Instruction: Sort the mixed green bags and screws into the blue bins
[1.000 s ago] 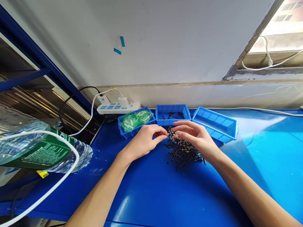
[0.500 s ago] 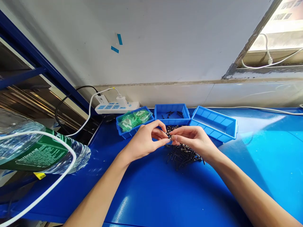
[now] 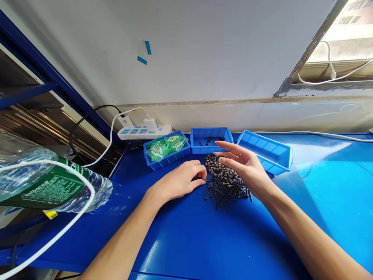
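Note:
A pile of black screws lies loose on the blue table. At its left edge, my left hand is low on the tabletop, thumb and forefinger pinched on a black screw that is mostly hidden by the fingers. My right hand hovers over the pile's upper right side, fingers stretched and apart, nothing held. Behind the pile stands a blue bin with a few dark screws in it.
A blue bin at left holds green bags of pale pieces. Another blue bin sits at right. A power strip is by the wall. A large water bottle and white cable occupy the left.
My hands were together over the pile, handling a small piece. They have parted: the left has come down to the pile's left edge, and the right has opened and drawn slightly away.

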Demonstrator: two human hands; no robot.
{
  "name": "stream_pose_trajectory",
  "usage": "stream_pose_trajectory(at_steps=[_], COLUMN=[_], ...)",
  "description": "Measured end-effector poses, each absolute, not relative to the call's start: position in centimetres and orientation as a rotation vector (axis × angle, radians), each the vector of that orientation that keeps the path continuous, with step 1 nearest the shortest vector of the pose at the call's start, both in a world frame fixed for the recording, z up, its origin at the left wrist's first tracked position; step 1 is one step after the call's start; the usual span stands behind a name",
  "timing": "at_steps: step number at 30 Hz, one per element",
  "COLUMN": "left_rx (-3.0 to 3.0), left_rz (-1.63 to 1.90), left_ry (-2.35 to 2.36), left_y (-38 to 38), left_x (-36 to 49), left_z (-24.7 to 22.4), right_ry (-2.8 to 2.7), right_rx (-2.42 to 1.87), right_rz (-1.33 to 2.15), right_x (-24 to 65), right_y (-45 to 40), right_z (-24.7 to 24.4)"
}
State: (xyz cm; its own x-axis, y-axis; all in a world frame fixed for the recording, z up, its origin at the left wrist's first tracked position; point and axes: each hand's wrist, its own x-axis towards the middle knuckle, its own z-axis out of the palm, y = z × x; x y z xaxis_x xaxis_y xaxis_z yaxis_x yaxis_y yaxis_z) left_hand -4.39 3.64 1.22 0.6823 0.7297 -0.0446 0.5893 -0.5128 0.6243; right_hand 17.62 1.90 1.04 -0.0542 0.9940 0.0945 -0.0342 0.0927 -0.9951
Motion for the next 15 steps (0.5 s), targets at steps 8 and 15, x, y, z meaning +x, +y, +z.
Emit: stream_pose_trajectory(at_steps=[8, 15], left_rx=[2.238, 2.059], left_rz=[0.386, 0.587], left_ry=[0.971, 0.965], left_y=[4.0, 3.8], left_x=[-5.0, -5.2], left_z=[1.8, 3.2], right_ry=[-1.289, -1.532], right_rx=[-1.144, -1.138], right_rz=[1.220, 1.286], right_x=[17.9, 17.7], right_y=[1.8, 1.6], right_z=[1.6, 1.7])
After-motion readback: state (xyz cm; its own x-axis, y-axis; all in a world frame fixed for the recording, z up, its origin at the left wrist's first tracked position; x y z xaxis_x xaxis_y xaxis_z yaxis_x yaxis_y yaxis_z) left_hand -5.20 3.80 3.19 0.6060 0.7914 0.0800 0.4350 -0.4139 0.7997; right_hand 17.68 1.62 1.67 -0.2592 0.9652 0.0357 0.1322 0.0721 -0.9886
